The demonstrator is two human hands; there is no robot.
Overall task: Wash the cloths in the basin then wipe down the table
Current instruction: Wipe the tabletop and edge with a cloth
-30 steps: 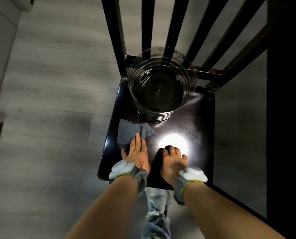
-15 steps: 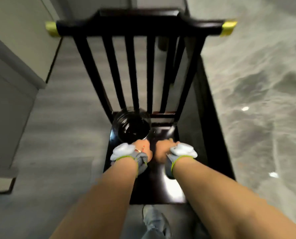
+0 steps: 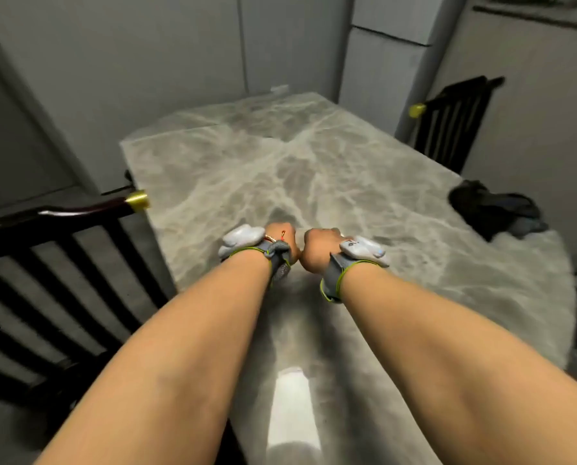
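Observation:
My left hand (image 3: 282,239) and my right hand (image 3: 317,250) hover side by side over the grey marble table (image 3: 280,156), almost touching. Each wrist carries a grey strap with a white sensor. Both hands are curled into fists with the knuckles turned away from me. The palms are hidden, and I cannot tell if a cloth is inside either fist. Neither the basin nor the grey cloth is in view. A dark crumpled bundle of fabric (image 3: 495,209) lies on the table at the right edge, well away from my hands.
A dark wooden chair (image 3: 62,216) with a brass-capped top rail stands against the table's left side. A second dark chair (image 3: 448,125) stands at the far right. Grey walls and cabinets close the room behind the table. A bright light reflection lies on the marble near me.
My view swung up from the chair seat, with its basin and cloths, to the marble table. Both hands left the seat and now hang over the table as fists.

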